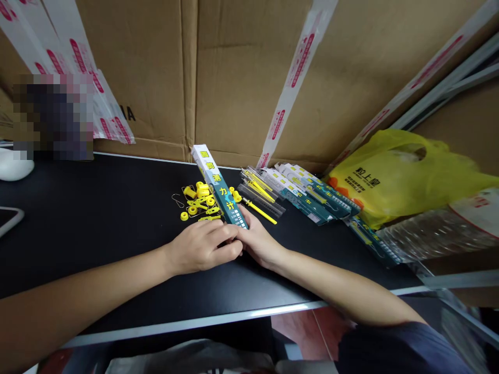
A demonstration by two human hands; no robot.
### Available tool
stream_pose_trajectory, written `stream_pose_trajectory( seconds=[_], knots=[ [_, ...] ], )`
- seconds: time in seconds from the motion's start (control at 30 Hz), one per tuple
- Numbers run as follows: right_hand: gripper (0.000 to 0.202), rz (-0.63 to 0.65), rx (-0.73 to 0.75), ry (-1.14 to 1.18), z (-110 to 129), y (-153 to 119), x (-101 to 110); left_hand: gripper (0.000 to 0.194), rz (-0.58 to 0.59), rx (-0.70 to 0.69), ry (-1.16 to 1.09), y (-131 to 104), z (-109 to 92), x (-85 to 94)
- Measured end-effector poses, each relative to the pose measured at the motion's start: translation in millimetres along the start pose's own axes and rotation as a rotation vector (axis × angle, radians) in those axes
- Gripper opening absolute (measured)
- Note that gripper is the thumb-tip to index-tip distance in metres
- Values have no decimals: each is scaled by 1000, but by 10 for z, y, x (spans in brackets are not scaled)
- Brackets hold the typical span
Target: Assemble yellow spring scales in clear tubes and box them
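Note:
A long narrow box (pixel 220 188), white at the far end and teal at the near end, is tilted up over the black table. My right hand (pixel 262 241) wraps round its near end. My left hand (pixel 206 244) has its fingers curled against that same end, touching the right hand's fingers. Behind the box on its left lie yellow plastic parts (pixel 192 210) and thin wire hooks (pixel 178 200). To its right are clear tubes (pixel 265 200) and yellow rods (pixel 260 210). More boxes (pixel 307 195) of the same kind lie in a pile farther right.
A yellow plastic bag (pixel 393 179) and a clear ribbed plastic container (pixel 436 234) stand at the right. Cardboard (pixel 241 78) rises behind the black table (pixel 117 208). At the far left are a white rounded object (pixel 15 165) and a phone-like device (pixel 8 219).

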State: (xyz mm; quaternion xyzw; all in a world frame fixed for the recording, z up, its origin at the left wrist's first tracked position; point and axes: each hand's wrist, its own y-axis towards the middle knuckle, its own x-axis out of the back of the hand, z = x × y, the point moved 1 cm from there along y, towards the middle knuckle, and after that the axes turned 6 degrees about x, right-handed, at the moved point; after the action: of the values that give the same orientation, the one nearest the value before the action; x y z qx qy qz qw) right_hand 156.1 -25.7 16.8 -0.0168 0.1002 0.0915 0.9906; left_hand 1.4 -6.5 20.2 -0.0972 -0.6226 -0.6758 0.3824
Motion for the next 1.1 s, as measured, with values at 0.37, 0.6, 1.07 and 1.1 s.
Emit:
stream_pose_trajectory(
  seconds=[0.37, 0.6, 1.07, 1.1],
  knots=[
    [43, -30, 135, -14, 310, 91, 192, 12, 111, -63, -56, -7, 36, 34],
    [50, -27, 195, -230, 373, 261, 452, 13, 193, -58, -83, -34, 38, -21],
    [28, 244, 299, -1118, 581, 1687, 693, 20, 301, -30, -147, -66, 47, -81],
    [27, 249, 319, -1143, 563, 1773, 707, 20, 306, -26, -154, -67, 49, -84]
  ],
)
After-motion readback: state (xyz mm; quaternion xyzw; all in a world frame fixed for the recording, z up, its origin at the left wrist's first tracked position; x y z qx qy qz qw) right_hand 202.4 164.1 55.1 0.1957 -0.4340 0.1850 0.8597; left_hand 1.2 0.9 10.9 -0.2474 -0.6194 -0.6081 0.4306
